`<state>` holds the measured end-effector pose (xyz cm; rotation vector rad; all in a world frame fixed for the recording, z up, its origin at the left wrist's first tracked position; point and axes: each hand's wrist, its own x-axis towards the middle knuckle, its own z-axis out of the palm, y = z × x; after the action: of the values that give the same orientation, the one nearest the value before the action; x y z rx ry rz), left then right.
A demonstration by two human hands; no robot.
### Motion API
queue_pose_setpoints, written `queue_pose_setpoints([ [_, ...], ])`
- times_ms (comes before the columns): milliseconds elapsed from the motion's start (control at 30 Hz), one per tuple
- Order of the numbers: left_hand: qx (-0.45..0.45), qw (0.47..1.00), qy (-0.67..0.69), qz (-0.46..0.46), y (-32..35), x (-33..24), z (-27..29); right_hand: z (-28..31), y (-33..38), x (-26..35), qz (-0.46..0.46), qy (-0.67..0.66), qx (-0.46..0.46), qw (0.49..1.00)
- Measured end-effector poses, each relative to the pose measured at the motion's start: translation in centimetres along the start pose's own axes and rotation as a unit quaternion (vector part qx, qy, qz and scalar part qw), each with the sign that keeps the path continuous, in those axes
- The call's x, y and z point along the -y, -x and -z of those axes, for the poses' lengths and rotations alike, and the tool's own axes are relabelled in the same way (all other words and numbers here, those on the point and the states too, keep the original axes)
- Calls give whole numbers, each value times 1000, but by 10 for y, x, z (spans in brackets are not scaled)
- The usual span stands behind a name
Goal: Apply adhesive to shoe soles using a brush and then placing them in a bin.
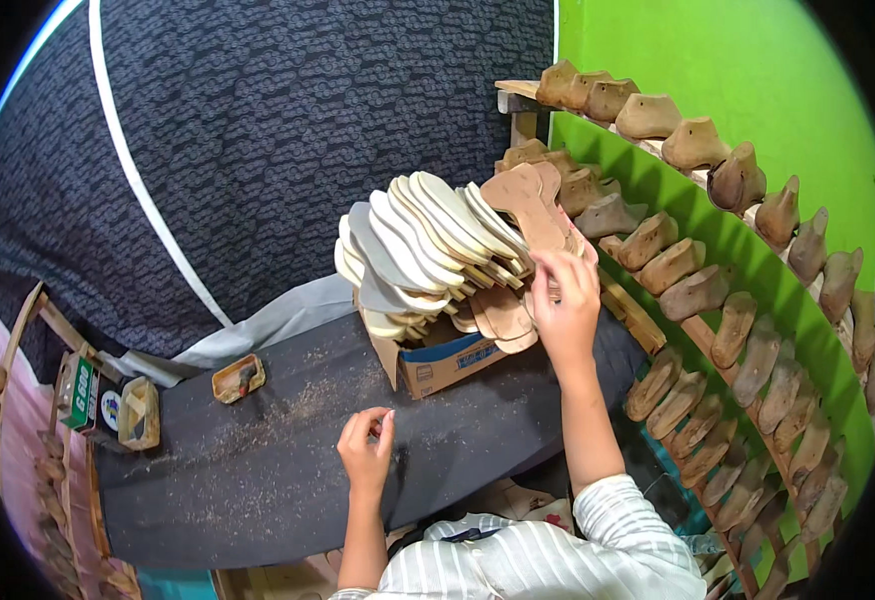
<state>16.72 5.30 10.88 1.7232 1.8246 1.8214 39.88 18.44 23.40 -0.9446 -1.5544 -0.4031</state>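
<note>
My right hand [570, 300] is at the right side of a cardboard box [448, 372], its fingers closed at the lower end of a brown sole-shaped piece [535, 208]. Part of its grip is hidden behind the hand. Many cream and white sole-shaped pieces [428, 235] stand packed on edge in the box, with a grey one [378, 255] among them. More brown sole-shaped pieces [503, 318] lean at the box's front right. My left hand [366, 447] hovers above the dark table in front of the box, fingers loosely curled, thumb apart, nothing visible in it.
Wood-coloured shoe lasts [695, 143] line sloping racks along the green wall at right. On the dark tabletop [308, 480], strewn with crumbs, sit a small tray [240, 379], a yellowish container [139, 413] and a green box [80, 393]. A patterned dark cloth [308, 120] hangs behind.
</note>
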Motion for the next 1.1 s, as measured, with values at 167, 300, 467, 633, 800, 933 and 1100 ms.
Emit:
queue_pose_setpoints([
  [167,13,1000,3,14,-18,11,-16,-27,-14,-39,-34,109,48,992],
  [300,14,999,8,34,-18,17,-25,-36,-13,-51,-59,148,121,980],
  [467,-6,999,-2,49,-15,17,-30,-27,-19,-62,-52,135,199,969],
  [633,-27,996,-23,77,-4,7,-29,-25,-24,-68,-32,97,171,980],
  [800,-45,995,-24,86,13,-4,-29,-21,-25,-74,13,50,108,993],
  [933,-59,993,-44,88,25,-15,-27,-9,-27,-67,53,11,48,997],
  [1100,-80,990,-37,113,42,-33,-21,20,-18,-33,92,-72,-1,993],
])
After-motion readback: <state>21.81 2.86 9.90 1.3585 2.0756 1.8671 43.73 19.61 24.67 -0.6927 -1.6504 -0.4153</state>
